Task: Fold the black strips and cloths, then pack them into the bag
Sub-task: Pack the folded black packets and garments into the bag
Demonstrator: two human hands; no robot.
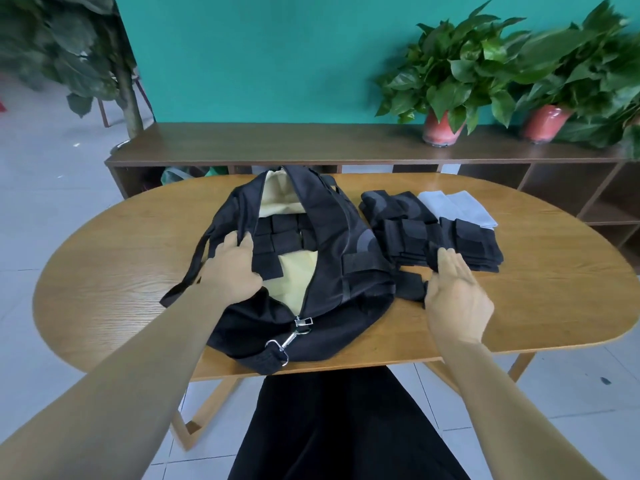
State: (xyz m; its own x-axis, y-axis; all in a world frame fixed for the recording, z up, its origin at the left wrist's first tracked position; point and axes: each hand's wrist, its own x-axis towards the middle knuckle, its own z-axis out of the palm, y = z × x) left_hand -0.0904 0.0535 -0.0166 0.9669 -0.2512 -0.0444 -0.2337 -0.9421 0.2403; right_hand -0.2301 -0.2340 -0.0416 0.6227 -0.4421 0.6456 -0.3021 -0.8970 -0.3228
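Left hand (pixel 232 268) grips bag (pixel 332 258) opening edge, holding mouth wide for loading. Folded strips (pixel 277 237) already rowed inside. Right hand (pixel 455 292), fingers straight, thumb at loose strip (pixel 412 285). Folded cloths (pixel 446 240) stacked on surface (pixel 554 289) beside bag.

One black bag (pixel 346 258) lies centre frame on one oval wooden surface (pixel 104 271); inside it show about six folded black pieces (pixel 282 233), the exact number hard to tell; right of it, one stack of folded black cloths (pixel 450 244), too layered to count; two pale grey cloths (pixel 457 206) behind that stack; one loose black strip (pixel 412 285) nearer; two potted plants (pixel 446 81) upper right; one metal clip (pixel 287 341); two hands (pixel 232 271).
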